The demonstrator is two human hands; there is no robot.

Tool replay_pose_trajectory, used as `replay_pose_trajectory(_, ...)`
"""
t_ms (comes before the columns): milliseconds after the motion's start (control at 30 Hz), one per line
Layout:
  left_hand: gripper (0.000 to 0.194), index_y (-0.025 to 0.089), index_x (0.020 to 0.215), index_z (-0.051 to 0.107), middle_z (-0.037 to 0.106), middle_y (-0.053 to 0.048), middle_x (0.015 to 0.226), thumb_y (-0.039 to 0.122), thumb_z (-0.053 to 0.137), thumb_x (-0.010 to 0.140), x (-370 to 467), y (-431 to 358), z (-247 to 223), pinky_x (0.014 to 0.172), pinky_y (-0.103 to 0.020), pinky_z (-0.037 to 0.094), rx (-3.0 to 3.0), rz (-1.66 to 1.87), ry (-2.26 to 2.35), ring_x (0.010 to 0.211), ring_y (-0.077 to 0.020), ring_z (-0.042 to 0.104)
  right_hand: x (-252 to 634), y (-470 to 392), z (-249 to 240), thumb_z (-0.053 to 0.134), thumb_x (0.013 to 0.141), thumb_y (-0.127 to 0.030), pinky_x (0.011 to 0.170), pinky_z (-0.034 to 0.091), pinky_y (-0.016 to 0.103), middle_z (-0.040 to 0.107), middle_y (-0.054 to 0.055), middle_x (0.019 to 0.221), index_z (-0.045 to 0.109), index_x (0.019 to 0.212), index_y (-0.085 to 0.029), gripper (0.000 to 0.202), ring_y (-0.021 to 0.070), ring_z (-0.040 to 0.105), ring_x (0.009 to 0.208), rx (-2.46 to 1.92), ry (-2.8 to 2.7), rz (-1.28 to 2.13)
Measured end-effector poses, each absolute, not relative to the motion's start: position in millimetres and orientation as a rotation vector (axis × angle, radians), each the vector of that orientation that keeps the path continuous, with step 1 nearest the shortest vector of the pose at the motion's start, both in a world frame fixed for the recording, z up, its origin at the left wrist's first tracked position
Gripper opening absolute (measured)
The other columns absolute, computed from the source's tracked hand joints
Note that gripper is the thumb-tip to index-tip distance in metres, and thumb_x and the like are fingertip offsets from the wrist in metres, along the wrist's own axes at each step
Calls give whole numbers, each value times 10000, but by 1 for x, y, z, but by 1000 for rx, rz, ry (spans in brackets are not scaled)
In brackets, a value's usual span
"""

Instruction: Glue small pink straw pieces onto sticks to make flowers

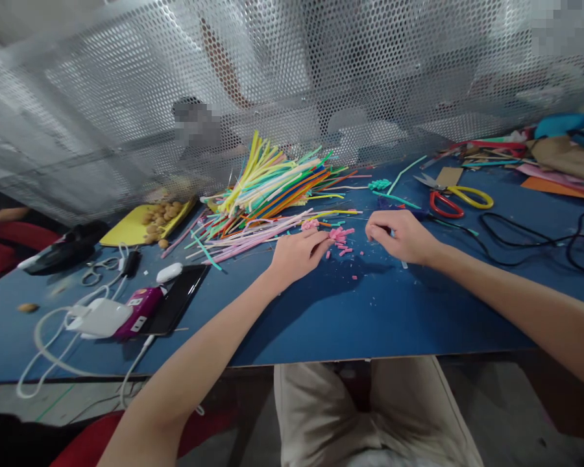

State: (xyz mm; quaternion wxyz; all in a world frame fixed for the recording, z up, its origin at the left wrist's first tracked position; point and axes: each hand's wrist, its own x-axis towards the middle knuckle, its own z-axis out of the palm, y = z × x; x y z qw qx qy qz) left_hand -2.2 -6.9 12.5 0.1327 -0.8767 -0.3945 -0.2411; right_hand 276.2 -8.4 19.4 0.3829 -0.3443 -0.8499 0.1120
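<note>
My left hand [299, 255] rests low over the table, its fingertips pinched on a small cluster of short pink straw pieces [339, 235]. Beside it lie several loose pink bits [344, 251]. To the right, my right hand [400, 235] is raised slightly, thumb and fingers curled together; whatever is between them is hidden or too fine to make out. Just behind my left hand sits another pale pink cluster [310, 224]. A large heap of long coloured straws [272, 188] spreads out beyond both hands.
Red-and-yellow-handled scissors [455, 196] and a turquoise cluster [379, 185] lie at the back right. A black cable [506, 237] curls at right. At left are a phone [178, 301], a white charger [107, 318] and a yellow tray [126, 227]. Perforated metal mesh [282, 78] stands behind.
</note>
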Motion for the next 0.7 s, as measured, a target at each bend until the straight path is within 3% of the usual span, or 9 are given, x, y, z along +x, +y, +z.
replay_pose_trajectory(67,409,241,1070,769,791,-44,1000,479,436,1076,-2,-6,11,607,-245,414,-2547,-702,-1132,860,-157,729,278,-7,18,571,908,-197,644,421,297,662,29,853,670,962,-197,113,144,536,647,-869,-2162,271)
replay_pose_trajectory(167,375,247,1061,765,790,-24,994,468,461,1069,-2,-5,9,599,-245,404,-2554,-714,-1102,854,-152,728,277,-6,15,657,892,-263,655,439,292,678,48,954,672,1170,-202,284,136,515,647,-859,-2183,254)
replay_pose_trajectory(300,371,242,1057,764,780,-23,940,462,466,1070,0,-8,9,580,-252,374,-2561,-691,-1063,780,-147,710,270,-8,10,671,941,-389,633,428,281,702,31,924,724,1108,-219,244,123,492,625,-849,-2209,263)
replay_pose_trajectory(433,390,226,1049,761,768,-31,916,457,448,1079,1,-11,11,587,-245,368,-2582,-687,-1037,752,-138,689,266,-8,8,614,988,-363,637,432,276,714,23,853,749,965,-210,206,121,535,636,-826,-2193,268)
replay_pose_trajectory(700,487,192,1046,758,768,-81,882,449,348,1096,-2,-15,17,681,-263,467,-2473,-1023,-1078,820,-171,725,279,7,6,668,932,-313,649,450,296,758,21,882,794,936,-228,151,137,585,653,-990,-2092,240)
